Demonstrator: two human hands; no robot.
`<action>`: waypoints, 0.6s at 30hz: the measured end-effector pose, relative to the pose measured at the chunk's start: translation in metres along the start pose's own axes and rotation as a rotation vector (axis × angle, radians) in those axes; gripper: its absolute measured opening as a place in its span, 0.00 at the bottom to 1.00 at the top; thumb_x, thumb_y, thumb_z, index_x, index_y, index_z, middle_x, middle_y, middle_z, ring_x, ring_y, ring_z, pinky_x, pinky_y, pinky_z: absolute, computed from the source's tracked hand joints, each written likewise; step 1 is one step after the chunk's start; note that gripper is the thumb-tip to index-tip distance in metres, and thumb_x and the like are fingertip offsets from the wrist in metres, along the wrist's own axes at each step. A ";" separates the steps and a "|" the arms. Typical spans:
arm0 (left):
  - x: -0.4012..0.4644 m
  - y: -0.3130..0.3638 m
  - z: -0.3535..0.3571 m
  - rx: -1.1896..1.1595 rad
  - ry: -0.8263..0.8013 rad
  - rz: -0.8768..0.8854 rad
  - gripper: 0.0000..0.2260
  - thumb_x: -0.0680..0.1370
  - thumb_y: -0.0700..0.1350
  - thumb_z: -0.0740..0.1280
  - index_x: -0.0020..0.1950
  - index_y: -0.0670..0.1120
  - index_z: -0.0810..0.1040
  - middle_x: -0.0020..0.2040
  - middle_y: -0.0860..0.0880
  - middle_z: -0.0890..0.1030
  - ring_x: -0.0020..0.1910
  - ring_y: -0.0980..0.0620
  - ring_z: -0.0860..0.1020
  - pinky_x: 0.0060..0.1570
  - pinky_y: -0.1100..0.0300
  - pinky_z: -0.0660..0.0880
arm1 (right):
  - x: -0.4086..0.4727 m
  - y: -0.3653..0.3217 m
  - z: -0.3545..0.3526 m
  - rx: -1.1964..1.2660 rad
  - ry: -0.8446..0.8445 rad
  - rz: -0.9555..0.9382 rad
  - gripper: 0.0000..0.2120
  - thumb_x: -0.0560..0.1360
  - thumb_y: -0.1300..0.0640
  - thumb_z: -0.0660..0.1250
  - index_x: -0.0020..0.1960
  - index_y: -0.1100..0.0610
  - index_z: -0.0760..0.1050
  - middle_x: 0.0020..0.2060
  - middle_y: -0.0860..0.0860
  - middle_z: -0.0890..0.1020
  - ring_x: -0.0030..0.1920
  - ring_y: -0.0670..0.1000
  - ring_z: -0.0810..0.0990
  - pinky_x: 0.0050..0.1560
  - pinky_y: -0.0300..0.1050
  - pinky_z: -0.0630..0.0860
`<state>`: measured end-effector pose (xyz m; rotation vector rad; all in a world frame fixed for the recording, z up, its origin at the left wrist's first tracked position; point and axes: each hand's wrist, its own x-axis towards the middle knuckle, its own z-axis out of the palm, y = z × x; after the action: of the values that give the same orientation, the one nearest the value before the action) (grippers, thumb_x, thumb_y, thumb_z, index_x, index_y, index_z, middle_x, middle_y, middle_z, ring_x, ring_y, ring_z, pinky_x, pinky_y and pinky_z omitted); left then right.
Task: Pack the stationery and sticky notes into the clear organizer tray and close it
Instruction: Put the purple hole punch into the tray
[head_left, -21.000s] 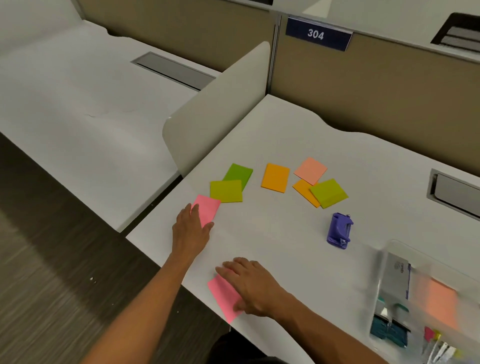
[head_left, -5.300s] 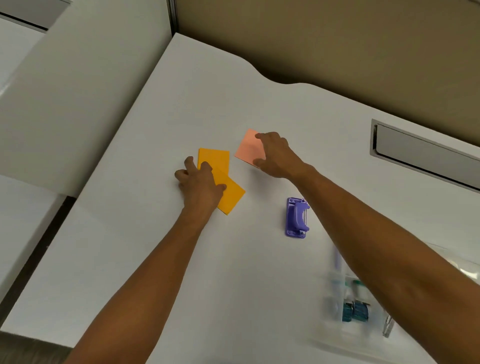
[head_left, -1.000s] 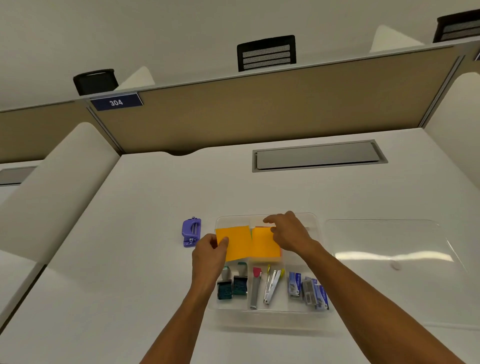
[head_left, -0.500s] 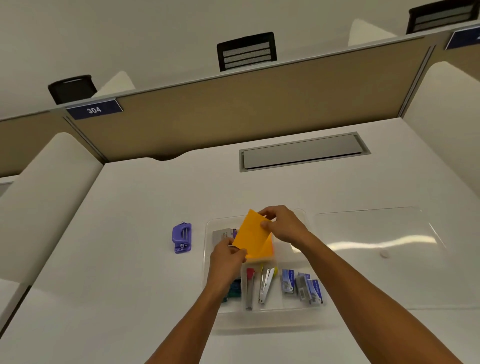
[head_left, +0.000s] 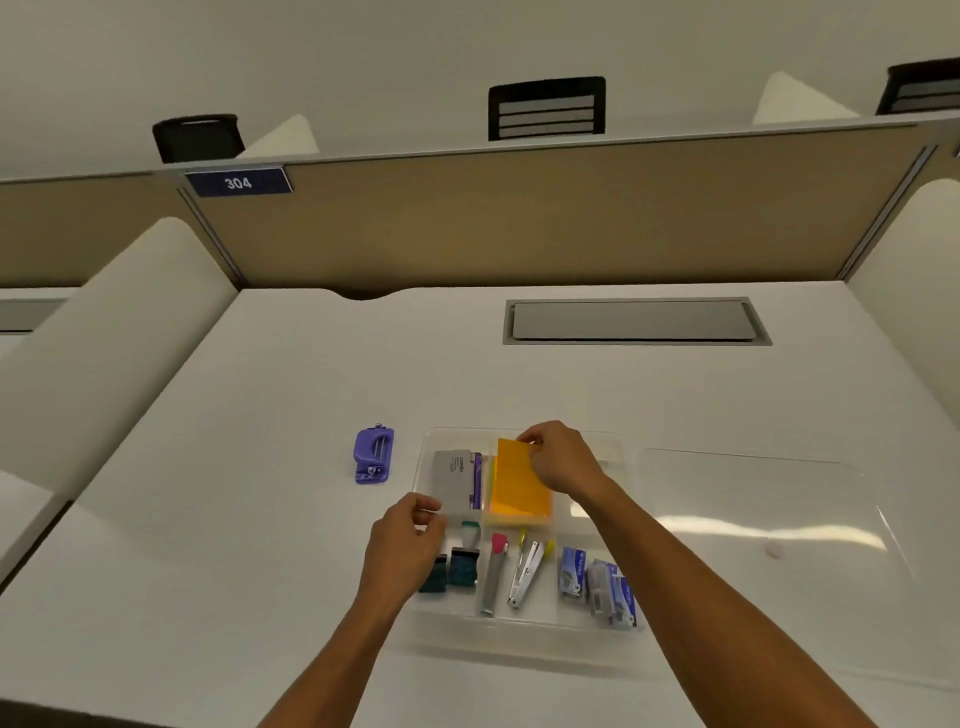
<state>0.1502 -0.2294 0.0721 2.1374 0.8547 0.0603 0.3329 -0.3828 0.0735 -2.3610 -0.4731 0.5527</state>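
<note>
Nearest, along the front row of the clear organizer tray: blue staple boxes at right, a silver staple remover, a grey cutter with a pink tip, and two teal stamps partly behind the left hand. Left hand over the tray's front-left corner, fingers loosely curled, holding nothing, thumb near the grey box. Further back, in the rear compartments: a grey box with a purple edge, and just beside it the orange sticky notes, lying on a yellowish stack. Right hand pinching the far top corner of the orange pad. Right of the tray, flat on the white desk: the clear lid, off. Left of the tray, apart from it: a purple hole punch. Beyond, a grey cable hatch, then the tan partition with a blue "304" plate.
</note>
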 end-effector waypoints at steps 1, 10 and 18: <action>0.000 -0.005 -0.004 0.007 0.019 -0.001 0.06 0.78 0.48 0.67 0.54 0.54 0.74 0.53 0.52 0.80 0.42 0.60 0.77 0.40 0.72 0.72 | 0.001 0.000 0.003 -0.033 0.000 0.000 0.16 0.80 0.62 0.62 0.66 0.56 0.75 0.65 0.55 0.77 0.62 0.57 0.76 0.60 0.48 0.74; 0.017 -0.037 -0.035 0.082 0.069 -0.029 0.10 0.79 0.50 0.66 0.59 0.51 0.75 0.57 0.51 0.80 0.46 0.57 0.76 0.51 0.59 0.75 | -0.003 -0.023 0.023 -0.205 0.102 -0.040 0.20 0.77 0.59 0.65 0.68 0.51 0.73 0.66 0.55 0.73 0.64 0.59 0.72 0.59 0.52 0.74; 0.031 -0.061 -0.048 0.129 0.042 0.001 0.16 0.78 0.51 0.67 0.64 0.51 0.73 0.63 0.50 0.77 0.61 0.50 0.76 0.59 0.55 0.74 | -0.005 -0.068 0.059 -0.058 0.020 -0.139 0.18 0.79 0.51 0.65 0.68 0.50 0.72 0.67 0.52 0.73 0.63 0.53 0.74 0.60 0.44 0.70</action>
<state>0.1256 -0.1520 0.0536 2.2640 0.9036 0.0516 0.2860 -0.3055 0.0794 -2.3642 -0.6462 0.4559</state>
